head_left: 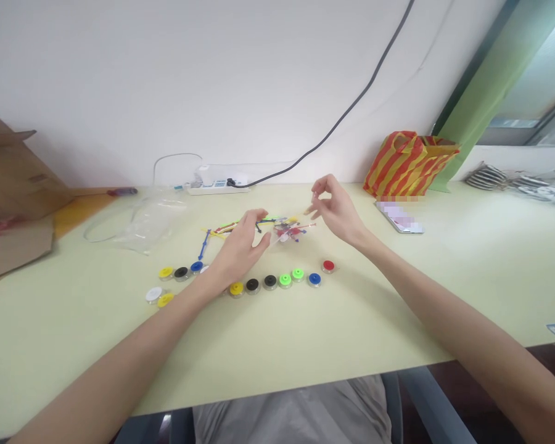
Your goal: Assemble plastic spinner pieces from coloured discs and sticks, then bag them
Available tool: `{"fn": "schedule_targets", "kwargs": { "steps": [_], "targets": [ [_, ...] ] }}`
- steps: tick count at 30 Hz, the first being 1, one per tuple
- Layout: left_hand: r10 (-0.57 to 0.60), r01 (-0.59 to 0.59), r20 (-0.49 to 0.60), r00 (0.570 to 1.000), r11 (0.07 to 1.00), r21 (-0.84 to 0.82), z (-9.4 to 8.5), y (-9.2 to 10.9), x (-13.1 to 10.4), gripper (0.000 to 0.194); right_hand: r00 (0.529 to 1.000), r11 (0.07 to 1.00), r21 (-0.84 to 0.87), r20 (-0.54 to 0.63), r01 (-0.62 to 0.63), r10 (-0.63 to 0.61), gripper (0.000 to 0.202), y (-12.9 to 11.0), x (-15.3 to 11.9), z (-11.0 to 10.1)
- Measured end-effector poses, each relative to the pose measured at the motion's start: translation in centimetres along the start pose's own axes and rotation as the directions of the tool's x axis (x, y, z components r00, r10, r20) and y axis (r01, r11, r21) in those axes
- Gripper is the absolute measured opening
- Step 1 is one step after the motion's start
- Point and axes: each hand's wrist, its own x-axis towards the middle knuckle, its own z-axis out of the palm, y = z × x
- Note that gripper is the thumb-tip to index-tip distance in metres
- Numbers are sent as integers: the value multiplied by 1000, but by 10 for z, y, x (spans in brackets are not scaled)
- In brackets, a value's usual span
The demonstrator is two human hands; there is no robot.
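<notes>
Over the far middle of the table, my left hand (244,245) has its thumb and forefinger apart, and no held thing shows clearly in it. My right hand (337,213) is raised to the right with bent fingers pinched together; whatever is at the fingertips is too small and blurred to name. Between the hands lies a cluster of small coloured plastic pieces (289,232), partly under a clear, shiny patch. Thin arrow-ended plastic sticks lie behind my left hand, among them a blue stick (204,245). Round coloured discs on clear bases, including a black disc (270,282), spread before my hands; my left forearm hides some.
A clear plastic bag (150,223) lies left, near a cardboard box (18,166). Against the wall sits a power strip (218,186) with a black cable (351,105). On the right are a striped bag (407,165) and a phone-like flat object (399,217).
</notes>
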Motion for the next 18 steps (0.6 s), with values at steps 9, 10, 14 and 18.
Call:
{"fn": "schedule_targets", "kwargs": {
  "steps": [9, 10, 14, 18],
  "targets": [
    [-57, 55, -7, 998, 977, -206, -16, 7, 7, 81, 932, 978, -3, 303, 210, -199, 18, -68, 64, 0],
    [-71, 67, -11, 997, 972, -226, -17, 7, 8, 83, 921, 976, 3, 329, 219, -208, 20, -77, 68, 2],
    [-129, 124, 9, 992, 928, -351, -21, 9, 10, 79, 874, 960, 42, 405, 276, -269, 20, -106, 77, 12],
    [-152, 227, 180, 972, 801, -553, -25, 13, 10, 50, 863, 941, -21, 408, 337, -299, 28, -120, 86, 21]
  ]
}}
